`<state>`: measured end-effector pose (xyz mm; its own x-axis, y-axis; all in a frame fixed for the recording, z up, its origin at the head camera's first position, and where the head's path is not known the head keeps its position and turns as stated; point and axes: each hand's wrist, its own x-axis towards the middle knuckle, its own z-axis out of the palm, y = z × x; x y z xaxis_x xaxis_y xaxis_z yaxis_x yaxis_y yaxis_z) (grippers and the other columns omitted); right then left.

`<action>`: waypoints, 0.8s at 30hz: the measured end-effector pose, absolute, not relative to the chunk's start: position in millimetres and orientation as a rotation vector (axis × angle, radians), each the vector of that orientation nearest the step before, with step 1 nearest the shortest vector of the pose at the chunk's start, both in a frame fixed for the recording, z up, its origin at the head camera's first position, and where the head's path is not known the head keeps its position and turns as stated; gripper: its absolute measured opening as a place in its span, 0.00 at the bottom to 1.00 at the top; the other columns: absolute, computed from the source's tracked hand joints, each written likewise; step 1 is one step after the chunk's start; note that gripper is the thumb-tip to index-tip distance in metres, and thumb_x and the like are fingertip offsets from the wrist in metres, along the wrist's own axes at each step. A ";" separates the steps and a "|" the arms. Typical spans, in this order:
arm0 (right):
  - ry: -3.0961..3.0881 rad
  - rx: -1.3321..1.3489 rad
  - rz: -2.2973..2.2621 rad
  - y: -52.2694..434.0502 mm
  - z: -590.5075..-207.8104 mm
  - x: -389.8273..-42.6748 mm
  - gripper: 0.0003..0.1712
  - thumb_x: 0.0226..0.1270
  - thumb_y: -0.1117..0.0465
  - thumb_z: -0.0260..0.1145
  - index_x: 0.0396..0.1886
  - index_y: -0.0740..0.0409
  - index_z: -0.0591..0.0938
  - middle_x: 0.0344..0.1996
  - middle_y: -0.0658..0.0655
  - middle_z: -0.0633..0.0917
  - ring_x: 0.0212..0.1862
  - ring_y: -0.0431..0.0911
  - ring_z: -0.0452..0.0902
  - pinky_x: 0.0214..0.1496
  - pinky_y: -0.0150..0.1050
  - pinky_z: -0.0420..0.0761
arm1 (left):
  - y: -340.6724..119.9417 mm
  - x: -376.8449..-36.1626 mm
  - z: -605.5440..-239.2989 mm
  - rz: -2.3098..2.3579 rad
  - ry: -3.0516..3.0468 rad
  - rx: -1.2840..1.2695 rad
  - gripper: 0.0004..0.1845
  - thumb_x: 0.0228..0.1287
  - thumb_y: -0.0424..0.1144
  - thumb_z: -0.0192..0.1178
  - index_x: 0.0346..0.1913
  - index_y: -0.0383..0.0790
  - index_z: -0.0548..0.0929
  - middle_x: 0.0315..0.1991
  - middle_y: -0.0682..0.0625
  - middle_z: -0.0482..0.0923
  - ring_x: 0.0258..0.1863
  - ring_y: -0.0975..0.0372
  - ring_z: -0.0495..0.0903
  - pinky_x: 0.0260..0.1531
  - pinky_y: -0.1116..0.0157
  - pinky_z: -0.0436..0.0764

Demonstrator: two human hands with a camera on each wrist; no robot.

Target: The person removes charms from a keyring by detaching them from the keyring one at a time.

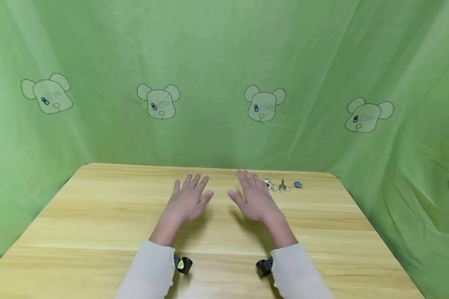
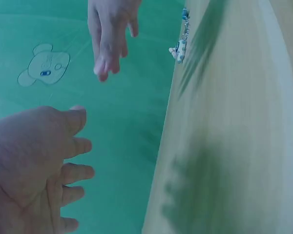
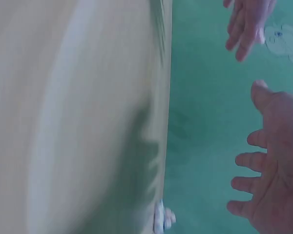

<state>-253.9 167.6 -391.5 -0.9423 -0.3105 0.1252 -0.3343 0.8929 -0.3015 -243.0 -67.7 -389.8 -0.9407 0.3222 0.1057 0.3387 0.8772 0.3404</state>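
My left hand point(image 1: 186, 203) is held palm down above the wooden table, its fingers spread and nothing in them. Level with it on the other side, my right hand point(image 1: 255, 201) also hovers with straight fingers and holds nothing. Just beyond the right hand, near the far edge, lies a keychain point(image 1: 282, 186) with several small parts: a white-and-green charm point(image 1: 268, 183) partly hidden by the hand, a dark green piece, and a blue charm point(image 1: 298, 185). In the left wrist view the keychain's white charm point(image 2: 179, 50) shows at the table edge.
The light wooden table point(image 1: 97, 232) has rounded far corners. Green cloth point(image 1: 209, 137) printed with bear heads hangs behind it and along both sides. Each wrist wears a black strapped device point(image 1: 183, 264) below a light sleeve. Shadows of both hands fall on the table.
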 end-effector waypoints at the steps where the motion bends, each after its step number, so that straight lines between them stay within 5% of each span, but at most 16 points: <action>1: -2.990 0.502 0.503 174.5 -390.1 -255.5 0.47 0.80 0.35 0.47 0.84 0.55 0.45 0.82 0.64 0.47 0.81 0.65 0.38 0.80 0.62 0.39 | -66.2 -245.3 -388.7 -0.559 -3.010 -0.543 0.34 0.82 0.60 0.37 0.82 0.47 0.56 0.81 0.41 0.52 0.81 0.44 0.45 0.76 0.38 0.41; 14: -3.058 0.481 0.373 275.7 -373.5 -270.5 0.52 0.78 0.32 0.47 0.83 0.62 0.44 0.79 0.73 0.52 0.78 0.72 0.45 0.77 0.68 0.44 | -8.0 -279.7 -375.6 -0.301 -3.042 -0.808 0.34 0.81 0.61 0.38 0.82 0.50 0.55 0.81 0.44 0.53 0.81 0.48 0.48 0.77 0.42 0.48; 24: -3.041 0.652 0.404 325.3 -386.4 -290.6 0.51 0.74 0.37 0.60 0.80 0.66 0.56 0.75 0.73 0.63 0.74 0.71 0.58 0.75 0.67 0.57 | 56.0 -300.7 -377.1 -0.201 -3.061 -0.982 0.35 0.80 0.61 0.41 0.82 0.51 0.55 0.81 0.48 0.55 0.80 0.52 0.54 0.77 0.46 0.54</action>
